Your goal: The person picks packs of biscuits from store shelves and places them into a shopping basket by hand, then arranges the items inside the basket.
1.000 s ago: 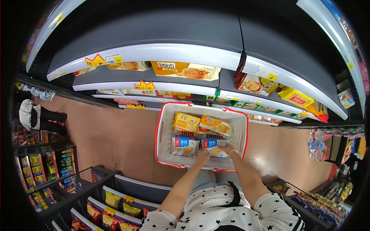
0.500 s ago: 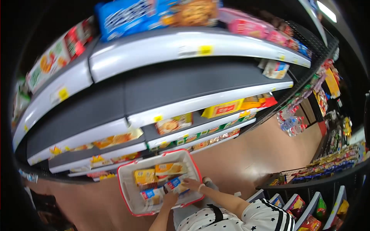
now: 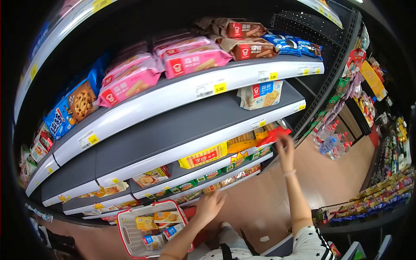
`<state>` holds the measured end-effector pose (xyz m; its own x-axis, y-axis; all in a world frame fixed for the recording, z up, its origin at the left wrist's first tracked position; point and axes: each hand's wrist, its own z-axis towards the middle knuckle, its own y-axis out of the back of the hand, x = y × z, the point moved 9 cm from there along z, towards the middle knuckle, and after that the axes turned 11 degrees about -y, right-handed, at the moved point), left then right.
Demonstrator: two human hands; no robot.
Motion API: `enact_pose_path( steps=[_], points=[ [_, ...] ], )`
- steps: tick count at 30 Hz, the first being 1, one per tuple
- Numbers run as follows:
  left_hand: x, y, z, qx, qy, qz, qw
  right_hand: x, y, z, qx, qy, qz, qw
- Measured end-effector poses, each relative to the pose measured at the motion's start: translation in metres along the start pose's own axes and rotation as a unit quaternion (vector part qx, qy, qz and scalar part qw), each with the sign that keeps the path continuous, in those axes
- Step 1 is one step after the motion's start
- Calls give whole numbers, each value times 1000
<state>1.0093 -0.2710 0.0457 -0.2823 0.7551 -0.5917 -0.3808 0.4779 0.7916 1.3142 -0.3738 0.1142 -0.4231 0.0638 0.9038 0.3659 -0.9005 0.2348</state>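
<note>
My right hand (image 3: 284, 149), with a band at the wrist, is raised at the right end of a lower shelf. Its fingers are apart beside a red snack packet (image 3: 274, 136); I cannot tell whether they touch it. An orange packet (image 3: 242, 141) and a yellow biscuit packet (image 3: 203, 156) lie further left on that shelf. My left hand (image 3: 210, 205) hangs above the floor near the basket, fingers loosely spread and holding nothing. Inside the white, red-rimmed shopping basket (image 3: 125, 234) are yellow packs (image 3: 146, 223) and blue-and-white wafer packs (image 3: 154, 242).
Above, a shelf bears pink wafer packs (image 3: 197, 58), brown wafer packs (image 3: 253, 48) and a blue cookie bag (image 3: 71, 106). A white-and-blue wafer pack (image 3: 261, 94) stands on the middle shelf. Bottled drinks (image 3: 333, 141) stand on the floor at right.
Both hands have left the packs in the basket. My right hand has moved up and right to the shelf, my left hand slightly right. The view has shifted, showing more of the upper shelf.
</note>
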Motion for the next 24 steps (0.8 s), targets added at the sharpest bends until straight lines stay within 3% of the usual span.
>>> enact_pose_path(
  steps=[1,2,3,4,5,7,11,13,17,19,22,24],
  points=[
    [-28,21,30,-74,-61,-61,994,37,10,23,-60,121,-108,985],
    [-57,44,62,-101,-98,-161,977,38,12,52,-89,138,-124,979],
    [-80,61,90,-138,-156,-166,964,56,10,72,-112,155,-169,967],
    [-98,79,116,-197,-217,-66,954,69,6,88,-124,163,-142,968],
    [-102,85,148,-213,-212,-21,954,67,-4,104,-124,160,-139,969],
    [-116,107,193,-325,-217,210,896,51,-27,127,-84,150,-108,979],
    [-101,90,249,-311,-151,319,883,38,-52,129,-15,167,-215,962],
    [-102,76,261,-247,-171,232,925,40,-53,126,-24,176,-210,961],
    [-104,89,243,-319,-206,136,915,64,-53,101,9,213,-156,965],
    [-100,93,228,-328,-207,93,917,66,-47,77,26,158,-4,987],
    [-110,99,168,-396,-317,0,862,62,-47,17,71,49,147,985],
    [-97,87,118,-390,-297,-63,869,54,-52,-40,84,-10,207,975]
  ],
)
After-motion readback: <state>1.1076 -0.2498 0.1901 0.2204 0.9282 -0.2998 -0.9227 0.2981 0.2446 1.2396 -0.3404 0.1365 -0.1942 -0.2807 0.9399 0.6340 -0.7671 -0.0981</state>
